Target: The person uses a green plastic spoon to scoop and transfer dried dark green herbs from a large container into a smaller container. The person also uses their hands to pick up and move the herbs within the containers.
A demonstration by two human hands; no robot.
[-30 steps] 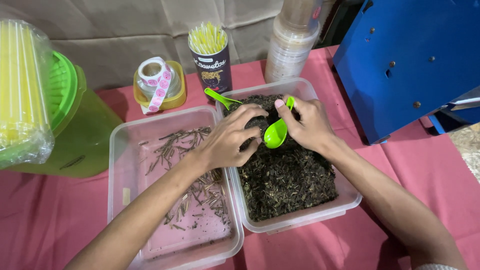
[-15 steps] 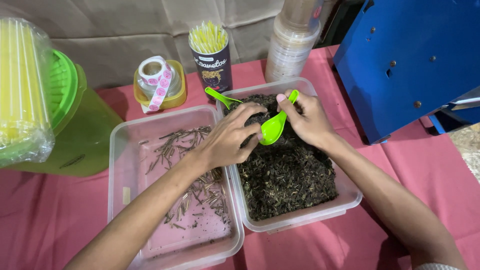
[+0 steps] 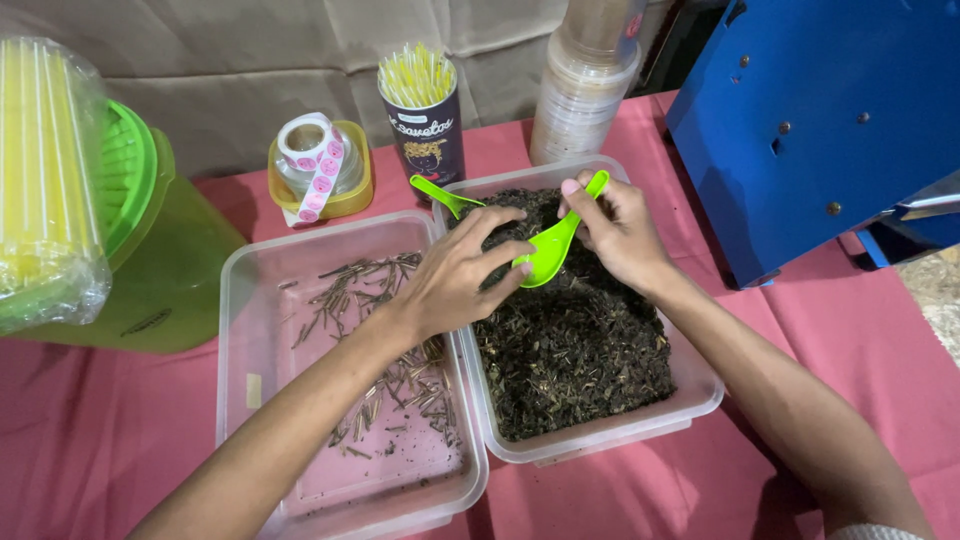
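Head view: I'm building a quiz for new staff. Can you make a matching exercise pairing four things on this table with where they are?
Things:
1. green spoon
2. dry stems
3. sticker roll
4. yellow straws

Places:
A. standing in a dark cup
B. on a yellow lidded jar
C. scattered in the left clear tub
D. in the right hand, over the dark leaves

Pairs: 1-D, 2-C, 3-B, 4-A

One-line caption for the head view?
Right hand holds green spoon over the leaf tub; left hand touches its bowl.
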